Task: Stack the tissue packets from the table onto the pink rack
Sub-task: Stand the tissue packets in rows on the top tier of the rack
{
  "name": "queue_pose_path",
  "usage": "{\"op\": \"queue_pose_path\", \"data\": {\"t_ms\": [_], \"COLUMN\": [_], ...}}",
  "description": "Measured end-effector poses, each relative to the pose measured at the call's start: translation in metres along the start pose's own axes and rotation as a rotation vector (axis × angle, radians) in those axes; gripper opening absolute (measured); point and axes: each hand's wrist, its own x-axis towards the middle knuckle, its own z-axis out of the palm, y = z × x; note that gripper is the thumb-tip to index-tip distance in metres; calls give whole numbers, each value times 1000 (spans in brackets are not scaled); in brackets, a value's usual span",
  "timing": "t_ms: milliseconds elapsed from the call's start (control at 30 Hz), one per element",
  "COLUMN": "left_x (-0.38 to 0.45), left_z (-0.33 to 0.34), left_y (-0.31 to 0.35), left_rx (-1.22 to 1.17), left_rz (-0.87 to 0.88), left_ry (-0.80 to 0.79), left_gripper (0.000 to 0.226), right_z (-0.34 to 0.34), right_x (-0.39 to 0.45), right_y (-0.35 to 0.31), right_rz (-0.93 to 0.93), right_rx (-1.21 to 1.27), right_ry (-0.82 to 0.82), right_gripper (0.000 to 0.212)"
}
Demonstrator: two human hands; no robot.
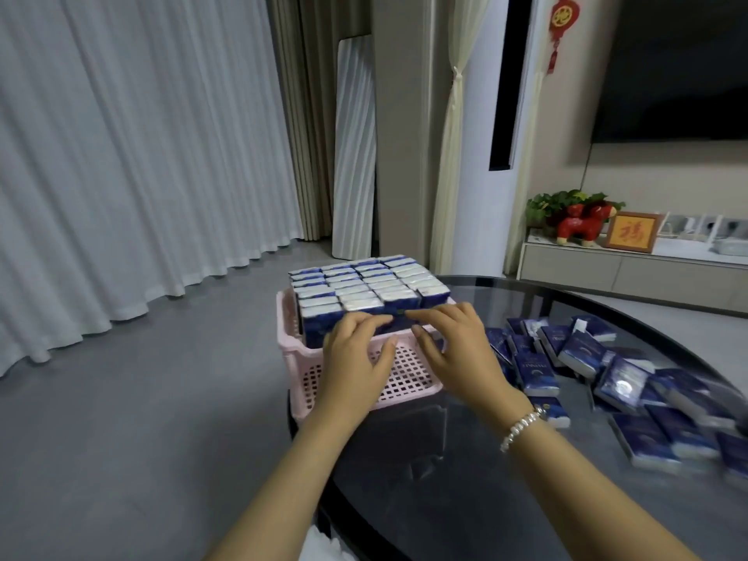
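A pink lattice rack (406, 376) stands on the left edge of the dark glass table (445, 487). It is packed with rows of blue-and-white tissue packets (364, 283) standing on edge, rising above its rim. My left hand (356, 352) and my right hand (457, 346) lie side by side against the nearest row, fingers stretched over the packets' top edges and thumbs on their blue front faces. Several loose tissue packets (619, 378) lie scattered on the table to the right of my right hand. A bead bracelet is on my right wrist.
Grey floor and white curtains (133, 164) lie to the left of the table. A low cabinet (631, 273) with a red figurine, a plant and a framed picture stands at the back right, under a dark screen. A white panel leans against the wall behind the rack.
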Motion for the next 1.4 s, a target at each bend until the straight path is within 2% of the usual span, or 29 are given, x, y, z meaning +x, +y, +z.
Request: {"op": "queue_pose_path", "data": {"t_ms": [200, 367, 533, 667, 900, 1033, 1267, 1400], "left_x": [-15, -22, -5, 33, 89, 103, 104, 91], "left_z": [74, 139, 189, 224, 258, 270, 270, 269], "left_y": [23, 23, 33, 38, 14, 9, 11, 21], "left_rx": [-63, -104, -105, 125, 430, 516, 494, 440], "left_rz": [-18, -67, -57, -107, -284, -303, -291, -288], "left_ry": [-181, -363, -464, -485, -634, -774, -811, -806], "left_gripper": [28, 33, 42, 51, 72, 81, 64, 61], "right_z": [-16, -19, -24, -21, 4, 6, 3, -6], "right_x": [-50, -77, -77, -72, -85, -85, -82, -88], "right_y": [66, 119, 166, 192, 208, 213, 209, 197], "right_rz": [222, 417, 493, 523, 510, 527, 543, 625], "right_rx": [-71, -169, -305, -316, -269, -194, -159, -137], "right_ry": [-22, -57, -111, -171, -55, -37, -5, 48], "right_gripper": [22, 24, 35, 47, 57, 61, 44, 39]}}
